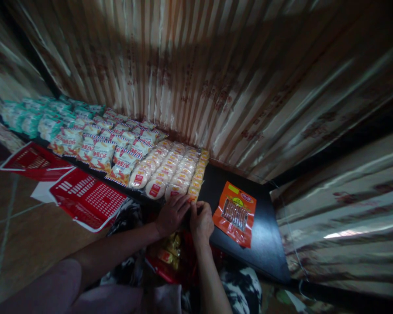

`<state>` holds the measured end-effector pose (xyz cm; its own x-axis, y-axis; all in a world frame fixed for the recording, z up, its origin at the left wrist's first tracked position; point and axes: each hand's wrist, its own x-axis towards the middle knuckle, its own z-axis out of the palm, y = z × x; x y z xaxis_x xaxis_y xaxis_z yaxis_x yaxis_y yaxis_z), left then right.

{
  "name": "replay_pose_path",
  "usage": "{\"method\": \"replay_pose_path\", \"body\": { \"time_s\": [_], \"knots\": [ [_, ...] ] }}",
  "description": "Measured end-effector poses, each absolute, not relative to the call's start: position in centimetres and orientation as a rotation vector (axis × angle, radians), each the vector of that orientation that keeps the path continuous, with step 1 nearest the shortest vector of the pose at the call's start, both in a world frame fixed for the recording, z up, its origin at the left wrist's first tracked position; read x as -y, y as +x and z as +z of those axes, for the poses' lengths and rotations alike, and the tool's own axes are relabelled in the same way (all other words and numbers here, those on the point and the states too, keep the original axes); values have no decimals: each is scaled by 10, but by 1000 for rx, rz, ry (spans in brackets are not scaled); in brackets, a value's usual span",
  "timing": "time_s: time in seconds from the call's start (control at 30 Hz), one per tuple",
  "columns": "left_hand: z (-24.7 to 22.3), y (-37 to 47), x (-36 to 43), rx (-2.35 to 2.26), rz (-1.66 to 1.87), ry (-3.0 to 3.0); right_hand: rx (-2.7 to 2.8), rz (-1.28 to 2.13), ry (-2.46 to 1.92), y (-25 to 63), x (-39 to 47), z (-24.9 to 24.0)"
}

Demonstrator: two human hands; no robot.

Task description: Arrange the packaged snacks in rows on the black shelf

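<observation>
Film gleaming on a smooth black worktop [268,248]

Near the worktop's right end, an orange packet [222,213] is showing glossy plastic. Between the front and back edges, clear, shiny film is covering round biscuits [155,188] and yellow packets [199,172]. Toward the left end, teal bags [29,124] are looking crinkled. Off the front edge, red baskets [88,198] are showing smooth plastic. Behind, pleated curtain [216,87] is giving a faint sheen.
</observation>
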<state>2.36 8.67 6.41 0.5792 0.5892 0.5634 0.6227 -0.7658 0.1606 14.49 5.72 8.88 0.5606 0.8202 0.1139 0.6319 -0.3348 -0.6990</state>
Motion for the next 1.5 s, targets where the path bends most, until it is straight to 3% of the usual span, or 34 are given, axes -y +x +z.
{"method": "replay_pose_path", "body": {
  "time_s": [0.4, 0.6, 1.5],
  "knots": [
    [68, 23, -95, 960, -893, -2735, 1110, 299, -1852, 148, -58, 89],
    [72, 23, -95, 977, -936, -2724, 961, 494, -1653, 149, -74, 85],
    [83, 34, -109, 926, -908, -2762, 872, 726, -1591, 166, -119, 87]
  ]
}}
